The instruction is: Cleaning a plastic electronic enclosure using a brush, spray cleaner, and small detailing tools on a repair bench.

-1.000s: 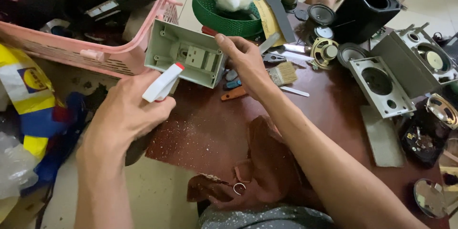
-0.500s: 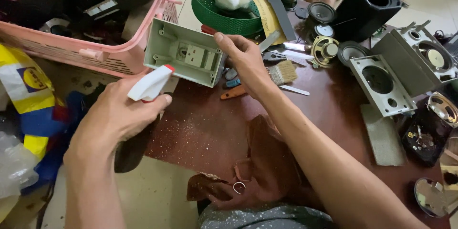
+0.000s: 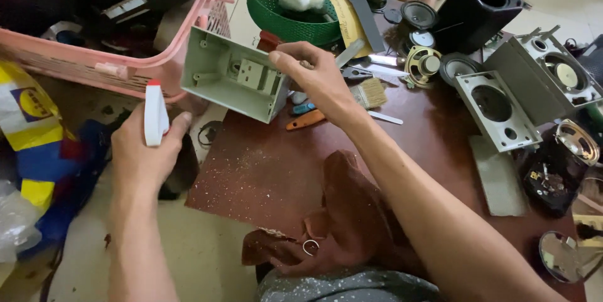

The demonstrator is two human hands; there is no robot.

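Observation:
My right hand [image 3: 317, 79] grips the edge of a pale green plastic housing [image 3: 233, 82], an open box shell held tilted above the left edge of the dark red board [image 3: 276, 170]. My left hand [image 3: 147, 151] holds a white spray bottle with a red tip [image 3: 154, 114] upright, left of and slightly below the housing. A dark bottle body shows under that hand.
A pink basket [image 3: 94, 63] of parts lies at the left. At the back stands a green basket [image 3: 286, 13] with white wadding. Grey speaker panels [image 3: 496, 110], a black speaker box [image 3: 474, 6], loose speaker cones, a brush [image 3: 370, 93] and a brown cloth [image 3: 333, 220] lie on the board.
My left hand has lowered and turned the spray bottle from pointing at the housing to standing upright. My right hand keeps the housing in much the same place.

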